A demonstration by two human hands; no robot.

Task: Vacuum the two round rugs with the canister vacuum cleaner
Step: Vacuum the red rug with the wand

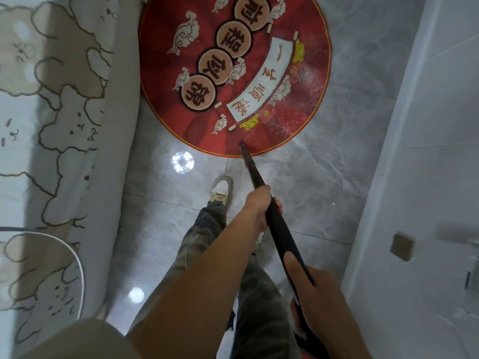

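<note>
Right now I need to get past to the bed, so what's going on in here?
A person grips a black vacuum wand with both hands, the left hand farther down it, the right hand near the body. Its tip is at the near edge of the red round rug, where white specks lie on the right part. The bed stands to the left.

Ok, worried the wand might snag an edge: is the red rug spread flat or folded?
Spread flat: the red rug shows an uncreased pattern and smooth yellow rim; its far edge is out of frame.
</note>
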